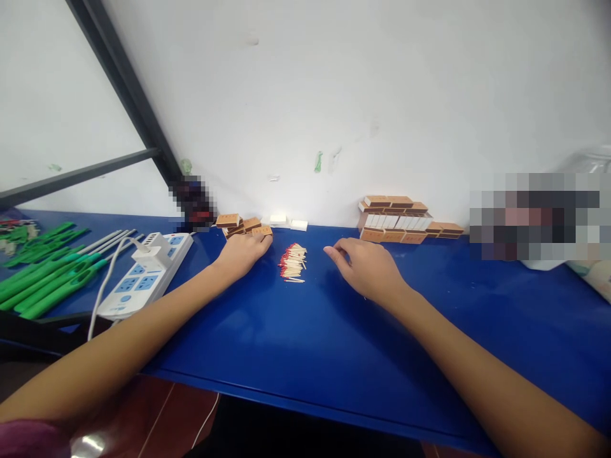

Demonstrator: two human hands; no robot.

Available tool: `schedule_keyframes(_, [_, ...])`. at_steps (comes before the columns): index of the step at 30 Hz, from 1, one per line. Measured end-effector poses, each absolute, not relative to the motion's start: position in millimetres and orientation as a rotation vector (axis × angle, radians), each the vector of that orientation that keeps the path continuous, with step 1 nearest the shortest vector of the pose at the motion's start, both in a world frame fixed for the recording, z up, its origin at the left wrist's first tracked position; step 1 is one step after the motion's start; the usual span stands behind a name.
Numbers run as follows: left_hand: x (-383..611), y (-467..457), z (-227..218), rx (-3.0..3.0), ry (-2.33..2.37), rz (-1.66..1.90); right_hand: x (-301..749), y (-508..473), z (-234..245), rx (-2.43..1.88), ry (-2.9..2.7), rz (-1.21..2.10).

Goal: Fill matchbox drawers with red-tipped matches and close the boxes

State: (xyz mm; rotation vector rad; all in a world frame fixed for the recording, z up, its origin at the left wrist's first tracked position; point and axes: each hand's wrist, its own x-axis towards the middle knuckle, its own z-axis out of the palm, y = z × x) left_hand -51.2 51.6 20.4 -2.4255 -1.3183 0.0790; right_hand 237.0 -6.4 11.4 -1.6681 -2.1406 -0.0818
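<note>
A small heap of red-tipped matches (293,261) lies on the blue table (296,343) between my hands. My left hand (243,252) rests left of the heap with its fingers curled on a brown matchbox (262,231) at the edge of a little cluster of matchboxes (238,224). My right hand (365,265) lies right of the heap, palm down, fingers bent and drawn together toward the matches; whether it holds anything is hidden.
A stack of brown matchboxes with white inner trays (403,219) stands against the wall behind my right hand. Two white trays (289,222) sit by the wall. A white power strip (146,273) and green-handled tools (45,273) lie at left.
</note>
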Motion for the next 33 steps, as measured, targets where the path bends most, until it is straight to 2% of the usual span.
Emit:
schedule_keyframes(9, [-44.7, 60.5, 26.4, -2.373, -1.269, 0.09, 237.7, -6.1, 12.0, -1.667, -2.13, -0.084])
schedule_keyframes(16, [-39.3, 75.9, 37.6, -2.352, -0.904, 0.087, 237.4, -6.1, 10.9, -1.662, -2.134, -0.089])
schedule_keyframes(33, [-13.1, 111.7, 54.8, -2.431, -1.162, 0.467, 238.1, -5.8, 11.6, -1.669, -2.157, -0.121])
